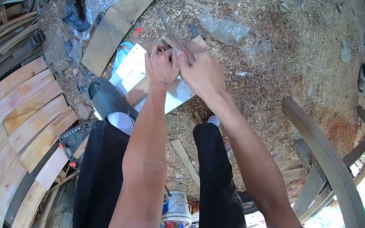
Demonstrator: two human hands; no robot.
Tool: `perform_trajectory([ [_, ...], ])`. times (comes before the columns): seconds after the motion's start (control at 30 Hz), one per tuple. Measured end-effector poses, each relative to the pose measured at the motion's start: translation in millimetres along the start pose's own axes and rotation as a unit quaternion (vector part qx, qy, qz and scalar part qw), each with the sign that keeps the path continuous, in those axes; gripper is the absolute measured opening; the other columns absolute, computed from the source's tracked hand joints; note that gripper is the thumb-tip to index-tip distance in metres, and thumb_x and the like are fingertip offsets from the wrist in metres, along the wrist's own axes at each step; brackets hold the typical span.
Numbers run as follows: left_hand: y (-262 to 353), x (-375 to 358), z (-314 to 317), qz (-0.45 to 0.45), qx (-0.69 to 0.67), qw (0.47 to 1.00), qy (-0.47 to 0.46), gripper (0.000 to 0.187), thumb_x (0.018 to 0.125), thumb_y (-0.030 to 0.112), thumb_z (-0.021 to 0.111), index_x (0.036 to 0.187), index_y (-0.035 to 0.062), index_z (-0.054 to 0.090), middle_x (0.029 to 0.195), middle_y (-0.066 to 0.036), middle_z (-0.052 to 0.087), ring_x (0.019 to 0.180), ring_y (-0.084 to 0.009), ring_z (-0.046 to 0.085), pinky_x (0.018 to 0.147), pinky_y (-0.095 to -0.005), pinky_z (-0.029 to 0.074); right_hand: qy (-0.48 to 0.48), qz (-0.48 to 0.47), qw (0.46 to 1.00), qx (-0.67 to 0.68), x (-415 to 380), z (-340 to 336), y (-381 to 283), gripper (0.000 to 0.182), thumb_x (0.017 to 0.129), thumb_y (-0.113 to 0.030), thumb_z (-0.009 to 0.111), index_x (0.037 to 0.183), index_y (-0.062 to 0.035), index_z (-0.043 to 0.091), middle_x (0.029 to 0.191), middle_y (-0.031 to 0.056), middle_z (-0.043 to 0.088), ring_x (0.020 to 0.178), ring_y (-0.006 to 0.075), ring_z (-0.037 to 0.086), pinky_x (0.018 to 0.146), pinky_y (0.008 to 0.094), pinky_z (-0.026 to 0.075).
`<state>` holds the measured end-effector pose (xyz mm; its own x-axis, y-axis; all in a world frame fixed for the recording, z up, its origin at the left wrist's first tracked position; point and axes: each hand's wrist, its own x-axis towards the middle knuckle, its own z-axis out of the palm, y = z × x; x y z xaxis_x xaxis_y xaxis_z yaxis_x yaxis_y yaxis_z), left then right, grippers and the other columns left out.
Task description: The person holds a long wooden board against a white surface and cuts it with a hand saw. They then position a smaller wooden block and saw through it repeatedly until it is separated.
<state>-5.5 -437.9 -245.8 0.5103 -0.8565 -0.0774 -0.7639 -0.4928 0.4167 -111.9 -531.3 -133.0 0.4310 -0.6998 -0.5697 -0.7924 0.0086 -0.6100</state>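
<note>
My left hand (161, 68) and my right hand (201, 73) meet above a white board (129, 71) on the ground. A long, narrow brownish tool (176, 34) with a thin tip runs up and away from my right hand, whose fingers are closed round its near end, thumb on top. My left hand is closed beside it, fingers bent; I cannot tell what it grips. Small wood pieces (199, 43) show just beyond both hands. Under my left wrist, a brown wooden strip (137, 91) lies across the white board.
Sawdust and shavings cover the ground (259, 82). A long plank (111, 34) and clear plastic (226, 29) lie ahead. My dark shoe (107, 97) borders the white board. Stacked boards (33, 115) stand left, a white bucket (177, 206) below, a curved wooden beam (319, 149) right. Another person's foot (362, 79) shows far right.
</note>
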Motion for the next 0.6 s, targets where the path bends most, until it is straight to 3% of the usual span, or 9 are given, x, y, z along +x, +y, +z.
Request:
perform_trajectory([
  [0.13,9,4,-7,-0.021,-0.011,1.0,-0.019,0.034,0.091,0.033,0.055,0.081,0.0087,0.076,0.075,-0.012,0.069,0.091,-0.0265,0.058,0.082,-0.0423,0.039,-0.017,-0.007,1.0,-0.003,-38,-24,12,0.048,0.091,-0.041,0.058,0.078,0.0041,0.07,0.069,0.0286,0.063,0.071,0.0474,0.065,0.065,0.0511,0.052],
  [0.27,11,4,-13,-0.046,-0.011,0.999,-0.015,0.041,0.094,0.038,0.052,0.08,0.0085,0.076,0.072,-0.012,0.069,0.09,-0.0264,0.058,0.083,-0.042,0.039,-0.046,0.049,0.997,0.032,-113,-73,23,0.041,0.092,-0.036,0.062,0.076,0.0015,0.07,0.061,0.0239,0.06,0.06,0.0402,0.065,0.055,0.0446,0.049],
  [0.33,11,4,-10,-0.045,-0.021,0.999,-0.003,0.041,0.095,0.038,0.052,0.08,0.009,0.076,0.069,-0.012,0.068,0.09,-0.0266,0.058,0.085,-0.042,0.039,-0.071,0.081,0.994,-0.018,-138,-90,26,0.04,0.093,-0.034,0.062,0.077,0.0014,0.07,0.059,0.0229,0.059,0.057,0.0387,0.065,0.053,0.0427,0.049],
  [0.47,8,4,-9,-0.039,-0.016,0.999,-0.017,0.041,0.095,0.039,0.052,0.08,0.0096,0.076,0.069,-0.012,0.068,0.089,-0.0269,0.058,0.086,-0.0418,0.039,-0.059,0.087,0.993,-0.053,-133,-81,30,0.039,0.093,-0.033,0.062,0.077,0.0014,0.07,0.058,0.023,0.059,0.056,0.0386,0.065,0.052,0.0432,0.049],
  [0.53,11,4,-11,-0.03,-0.036,0.999,0.0,0.041,0.096,0.034,0.052,0.075,0.0064,0.073,0.073,-0.013,0.065,0.084,-0.0286,0.056,0.079,-0.0413,0.039,-0.017,0.03,0.999,0.032,-104,-60,26,0.041,0.092,-0.035,0.062,0.076,0.0019,0.07,0.058,0.024,0.059,0.057,0.0407,0.065,0.054,0.0448,0.05],
  [0.6,11,4,-11,-0.026,-0.03,0.999,-0.002,0.039,0.095,0.033,0.052,0.076,0.0068,0.073,0.072,-0.013,0.065,0.084,-0.0283,0.056,0.079,-0.0412,0.039,-0.01,0.027,1.0,-0.007,-65,-35,17,0.046,0.091,-0.039,0.06,0.076,0.0032,0.07,0.06,0.0261,0.06,0.061,0.0434,0.065,0.059,0.0475,0.053],
])
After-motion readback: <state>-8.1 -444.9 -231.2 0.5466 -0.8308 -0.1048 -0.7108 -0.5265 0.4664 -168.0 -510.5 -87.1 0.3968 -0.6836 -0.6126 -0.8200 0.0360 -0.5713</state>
